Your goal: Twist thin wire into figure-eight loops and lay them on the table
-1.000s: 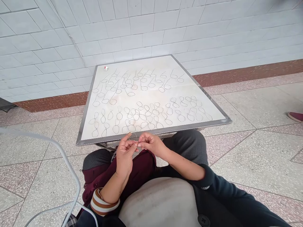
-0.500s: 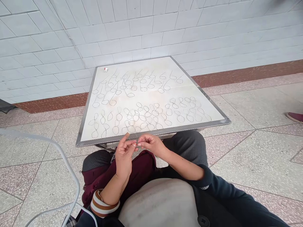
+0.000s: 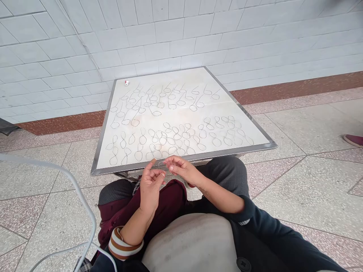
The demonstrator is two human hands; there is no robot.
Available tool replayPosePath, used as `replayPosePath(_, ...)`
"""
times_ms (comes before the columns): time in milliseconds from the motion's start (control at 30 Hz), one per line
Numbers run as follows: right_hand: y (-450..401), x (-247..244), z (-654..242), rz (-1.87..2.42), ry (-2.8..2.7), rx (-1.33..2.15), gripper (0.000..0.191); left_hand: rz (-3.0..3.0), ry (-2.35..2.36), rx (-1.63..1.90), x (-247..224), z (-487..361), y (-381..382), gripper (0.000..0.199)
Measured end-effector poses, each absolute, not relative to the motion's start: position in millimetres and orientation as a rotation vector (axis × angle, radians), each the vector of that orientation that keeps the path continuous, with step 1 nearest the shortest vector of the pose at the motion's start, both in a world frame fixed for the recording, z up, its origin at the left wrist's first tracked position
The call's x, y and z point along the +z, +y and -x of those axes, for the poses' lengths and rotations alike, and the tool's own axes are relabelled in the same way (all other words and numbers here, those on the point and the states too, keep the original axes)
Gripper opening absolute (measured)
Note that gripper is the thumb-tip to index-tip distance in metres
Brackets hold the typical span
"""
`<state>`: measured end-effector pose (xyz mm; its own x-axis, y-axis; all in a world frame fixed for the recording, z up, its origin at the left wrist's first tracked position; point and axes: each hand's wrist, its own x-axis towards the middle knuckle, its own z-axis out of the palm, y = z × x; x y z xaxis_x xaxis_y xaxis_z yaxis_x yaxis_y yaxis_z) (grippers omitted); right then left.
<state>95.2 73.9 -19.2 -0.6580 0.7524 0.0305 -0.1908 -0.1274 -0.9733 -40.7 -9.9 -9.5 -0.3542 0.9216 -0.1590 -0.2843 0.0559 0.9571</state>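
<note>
Just off the table's near edge, my left hand (image 3: pixel 150 185) pinches a thin wire loop (image 3: pixel 159 164) between thumb and fingers. Close on its right, my right hand (image 3: pixel 184 170) has its fingers bent at the loop's upper right, closed on part of the thin wire. The loop is so fine that its full shape is hard to make out. On the white table (image 3: pixel 170 118) lie several wire figure-eights (image 3: pixel 123 140) along the near side. Farther back are several single wire loops with straight tails (image 3: pixel 154 112).
A small red and white object (image 3: pixel 127 83) sits at the table's far left corner. Metal trim (image 3: pixel 241 151) edges the table. A white tiled wall (image 3: pixel 170 37) stands behind it. At lower left is a curved pale tube (image 3: pixel 85 204); a shoe (image 3: pixel 353 139) shows at far right.
My hands have drawn slightly apart; the right has moved up from the left fingertips. The wire loop shows between them. Pieces on the table stay in place.
</note>
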Motion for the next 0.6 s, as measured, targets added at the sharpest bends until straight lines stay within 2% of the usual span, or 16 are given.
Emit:
replayPosePath(200,71.2,-21.0,-88.1,0.603,-1.451,1.846,0.027,-0.801,1.290,1.466,-10.1,37.3,-10.0,0.055)
replayPosePath(400,67.7,-22.0,-84.6,0.708,-1.438,1.739,0.025,-0.796,1.301,1.489,-10.4,32.3,-8.4,0.065)
replayPosePath(600,64.9,-20.9,-84.1,0.709,-1.566,1.578,0.026,-0.813,1.351,1.509,-13.0,32.4,-7.8,0.059)
